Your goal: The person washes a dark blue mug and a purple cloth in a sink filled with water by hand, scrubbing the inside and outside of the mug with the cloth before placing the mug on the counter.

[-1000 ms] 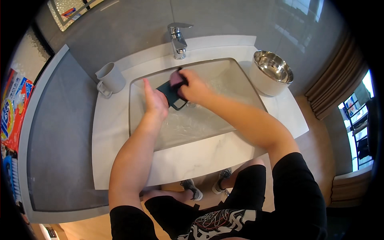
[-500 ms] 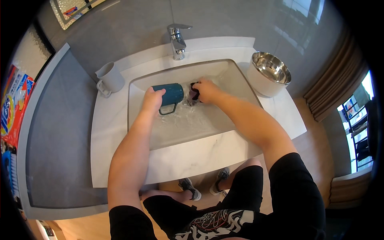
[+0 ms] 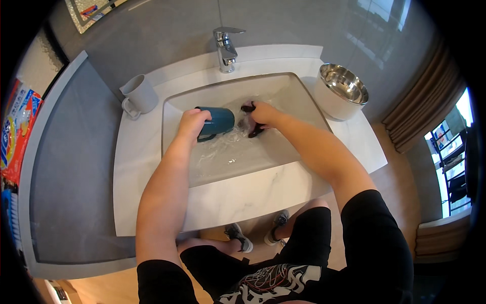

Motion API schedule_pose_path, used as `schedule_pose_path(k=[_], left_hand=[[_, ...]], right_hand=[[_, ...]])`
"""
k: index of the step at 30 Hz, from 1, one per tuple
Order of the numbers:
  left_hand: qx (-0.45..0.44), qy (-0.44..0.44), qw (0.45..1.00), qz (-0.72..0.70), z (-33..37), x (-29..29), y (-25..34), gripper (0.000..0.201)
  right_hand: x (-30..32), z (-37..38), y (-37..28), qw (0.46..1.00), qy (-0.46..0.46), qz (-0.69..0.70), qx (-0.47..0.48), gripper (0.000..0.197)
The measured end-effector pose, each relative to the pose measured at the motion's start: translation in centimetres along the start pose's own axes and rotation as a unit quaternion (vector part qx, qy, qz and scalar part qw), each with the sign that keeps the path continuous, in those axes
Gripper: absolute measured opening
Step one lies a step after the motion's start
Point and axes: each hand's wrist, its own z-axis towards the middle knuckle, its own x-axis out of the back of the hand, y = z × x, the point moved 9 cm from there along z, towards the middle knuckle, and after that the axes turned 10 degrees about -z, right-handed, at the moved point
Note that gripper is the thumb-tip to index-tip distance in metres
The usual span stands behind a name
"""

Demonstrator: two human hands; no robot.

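Mug (image 3: 218, 121), blue-green: tipped on its side in the sink (image 3: 212, 173), centre of frame. Left hand (image 3: 194, 123) is closed around its left end. Judged rigid, fairly light and slippery when wet; whether it is breakable cannot be told. The body or the handle (image 3: 206, 138) below appears the sound hold. Right hand (image 3: 264, 114) grips a dark-and-mauve cloth (image 3: 256, 130), soft by its look, just right of the mug. Tap (image 3: 225, 52) stands above, upper centre; jug (image 3: 142, 96) left and bowl (image 3: 335, 104) right on the worktop (image 3: 243, 195), none obstructing.
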Motion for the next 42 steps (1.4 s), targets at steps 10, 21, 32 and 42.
schedule_pose_path(k=[10, 21, 32, 42], left_hand=[[0.070, -0.117, 0.990, -0.038, -0.1, -3.9, -2.3, 0.023], [-0.086, -0.230, 0.964, 0.104, -1.6, -6.8, -0.5, 0.040], [0.077, -0.226, 0.942, 0.238, -0.5, -4.1, -4.3, 0.033], [0.060, -0.102, 0.989, 0.091, 0.3, -2.4, -2.4, 0.024]], right_hand=[[-0.5, -3.2, -8.8, 0.854, 0.123, -0.072, 0.500, 0.033], [-1.9, -7.7, -10.9, 0.816, 0.134, -0.135, 0.545, 0.049], [-1.2, -3.7, -8.5, 0.908, 0.109, -0.173, 0.365, 0.045], [-2.5, 0.1, -1.4, 0.885, -0.016, -0.428, 0.183, 0.039]])
